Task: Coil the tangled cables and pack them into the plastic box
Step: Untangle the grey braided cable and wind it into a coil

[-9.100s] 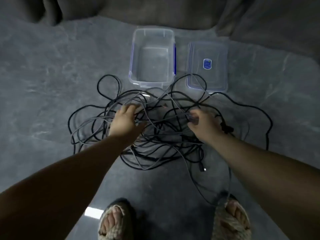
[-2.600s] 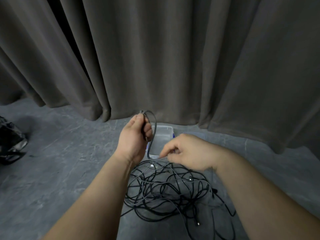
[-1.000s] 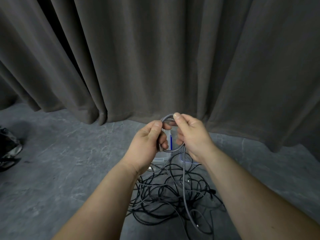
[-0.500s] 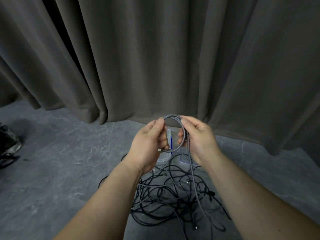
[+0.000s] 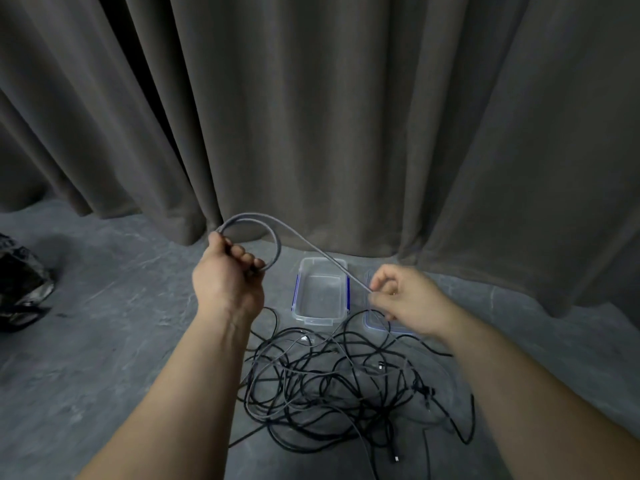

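The left hand [image 5: 227, 284] gripped a small loop of grey braided cable [image 5: 263, 226], fingers curled round it. The cable looked light and limp, best taken near the loop. From there it ran down to the right hand [image 5: 403, 299], which seemed to pinch it. Between and beyond the hands stood the plastic box [image 5: 320, 292]; below them lay the tangled cables [image 5: 339, 386] on the floor [image 5: 114, 341].

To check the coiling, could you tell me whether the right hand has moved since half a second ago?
Yes: the right hand moved right, away from the coil, and now hangs over the lid.
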